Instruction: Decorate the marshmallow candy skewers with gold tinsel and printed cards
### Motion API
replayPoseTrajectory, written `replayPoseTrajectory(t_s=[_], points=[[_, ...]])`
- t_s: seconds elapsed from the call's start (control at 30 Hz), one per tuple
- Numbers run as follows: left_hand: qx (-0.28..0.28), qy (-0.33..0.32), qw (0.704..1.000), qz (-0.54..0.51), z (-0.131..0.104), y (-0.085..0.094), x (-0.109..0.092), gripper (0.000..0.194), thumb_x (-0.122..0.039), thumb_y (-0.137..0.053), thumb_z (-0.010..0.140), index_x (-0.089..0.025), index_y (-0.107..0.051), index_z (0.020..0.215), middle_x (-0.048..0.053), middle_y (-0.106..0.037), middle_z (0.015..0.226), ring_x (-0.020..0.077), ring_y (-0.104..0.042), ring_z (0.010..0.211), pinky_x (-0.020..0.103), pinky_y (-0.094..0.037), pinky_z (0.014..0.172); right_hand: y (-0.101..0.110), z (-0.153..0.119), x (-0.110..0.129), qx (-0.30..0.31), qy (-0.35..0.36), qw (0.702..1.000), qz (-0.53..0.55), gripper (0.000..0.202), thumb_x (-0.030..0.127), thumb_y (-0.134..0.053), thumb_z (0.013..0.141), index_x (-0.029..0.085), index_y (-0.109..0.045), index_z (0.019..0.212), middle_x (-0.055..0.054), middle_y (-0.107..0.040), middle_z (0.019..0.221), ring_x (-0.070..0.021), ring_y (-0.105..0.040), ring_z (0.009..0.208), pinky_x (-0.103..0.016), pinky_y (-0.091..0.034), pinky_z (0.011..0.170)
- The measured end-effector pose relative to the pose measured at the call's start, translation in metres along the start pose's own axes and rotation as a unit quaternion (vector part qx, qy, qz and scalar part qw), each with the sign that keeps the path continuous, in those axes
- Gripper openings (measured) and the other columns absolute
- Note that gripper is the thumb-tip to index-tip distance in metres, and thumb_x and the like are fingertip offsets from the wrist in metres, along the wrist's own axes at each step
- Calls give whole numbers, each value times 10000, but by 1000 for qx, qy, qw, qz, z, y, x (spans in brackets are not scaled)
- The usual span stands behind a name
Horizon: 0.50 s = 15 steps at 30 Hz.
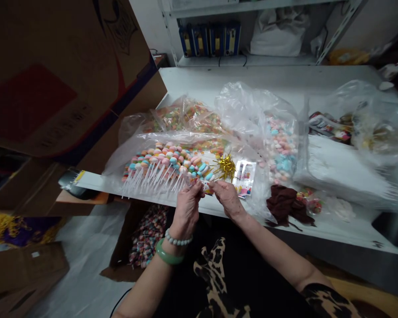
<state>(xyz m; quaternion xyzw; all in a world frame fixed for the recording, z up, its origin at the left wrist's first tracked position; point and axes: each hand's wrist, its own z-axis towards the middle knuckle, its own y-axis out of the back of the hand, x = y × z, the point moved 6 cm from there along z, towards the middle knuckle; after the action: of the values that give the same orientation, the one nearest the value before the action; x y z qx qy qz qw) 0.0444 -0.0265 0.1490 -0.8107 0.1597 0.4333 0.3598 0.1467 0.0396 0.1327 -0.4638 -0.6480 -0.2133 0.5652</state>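
Note:
My left hand (188,202), with a beaded bracelet and a green bangle on its wrist, and my right hand (228,196) meet at the table's front edge. Both are closed in a pinch on a small printed plastic bag (206,187), mostly hidden by the fingers. Just beyond lie rows of pastel marshmallow lollipops (166,159) with white sticks pointing towards me. A bunch of gold twist ties (226,167) sits behind my right hand. To its right is a stack of flat printed bags (245,176).
Large clear bags of orange-green candies (189,117) and pastel candies (280,150) lie behind. White sticks (348,172) and a dark brown cloth (283,205) are at right. A large cardboard box (53,79) stands left. Below the table, an open box holds wrapped candies (149,234).

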Motion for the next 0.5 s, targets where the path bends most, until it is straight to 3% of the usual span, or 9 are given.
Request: replayPoseTrajectory(t_s=[0.1,0.23,0.37,0.5], points=[[4,-37,999,11,-1,-4,1,288,-351,-815,658,-148,-611,655,-39,-540,588,54,-448,527,196,-366,516,-9,-2,4,16,-17,998,63,338,435,-777,612,175,-563,584,46,-459,548,-89,-387,547,-233,-298,519],[7,-41,999,21,-3,-7,2,322,-390,-802,678,-146,-595,640,-35,-541,575,58,-459,509,196,-380,509,-9,4,9,-25,-13,994,103,366,409,-799,561,176,-519,532,39,-478,539,-93,-397,547,-243,-332,534],[12,-11,999,-28,-1,-6,-1,284,-345,-817,672,-141,-635,747,-23,-617,657,72,-540,531,204,-454,547,-4,12,17,-6,29,999,40,390,471,-761,642,168,-532,550,46,-441,545,-93,-378,566,-241,-320,548],[0,95,989,-110,4,0,0,185,-270,-771,742,-151,-644,803,-2,-672,697,121,-628,586,257,-527,602,25,0,34,-51,114,990,-69,374,518,-637,805,167,-610,679,44,-430,577,-100,-374,579,-239,-304,543]])
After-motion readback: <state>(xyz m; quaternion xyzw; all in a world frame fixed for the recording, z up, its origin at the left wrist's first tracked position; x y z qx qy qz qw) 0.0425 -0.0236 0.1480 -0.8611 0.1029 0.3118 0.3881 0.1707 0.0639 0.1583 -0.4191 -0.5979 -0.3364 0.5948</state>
